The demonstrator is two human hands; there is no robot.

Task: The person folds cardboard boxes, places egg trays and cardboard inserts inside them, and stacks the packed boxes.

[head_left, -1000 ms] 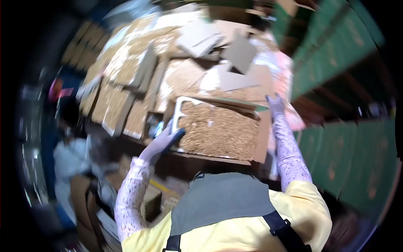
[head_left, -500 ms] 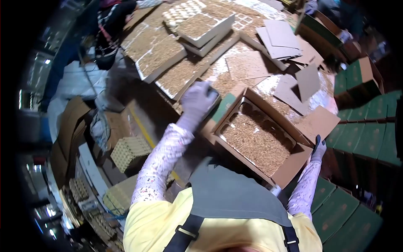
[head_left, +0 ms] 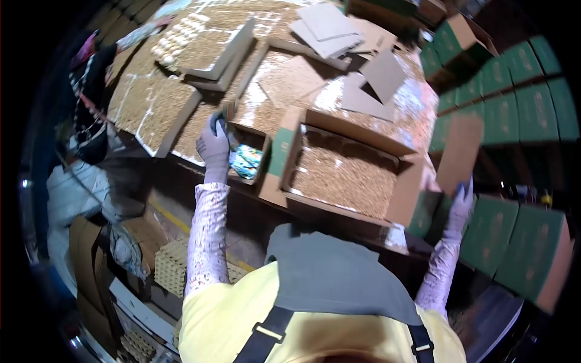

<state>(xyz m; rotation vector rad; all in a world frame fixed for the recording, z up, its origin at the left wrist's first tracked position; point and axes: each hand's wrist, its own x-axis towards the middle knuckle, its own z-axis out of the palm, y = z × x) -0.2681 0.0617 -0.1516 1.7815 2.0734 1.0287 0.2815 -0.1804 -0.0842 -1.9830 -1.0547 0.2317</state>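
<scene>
The open cardboard box lies before me, its inside covered with brown, husk-like filling. To its left stands a small box with blue-and-white packets inside. My gloved left hand is at that small box's left side, fingers curled; a small dark item shows by the fingertips, too blurred to name. Far to the right, my gloved right hand grips the lower edge of a brown cardboard piece, which stands raised beside the big box. Whether that piece joins the box, I cannot tell.
Grey cardboard sheets lie on the husk-strewn table. Eggs sit at the back left, near another person's arm. Green cartons are stacked at the right. Egg trays are low at the left.
The view has swung since the earlier frames. My left hand has gone from the big box's edge to the small box. The brown cardboard piece now stands higher, with my right hand at its lower edge.
</scene>
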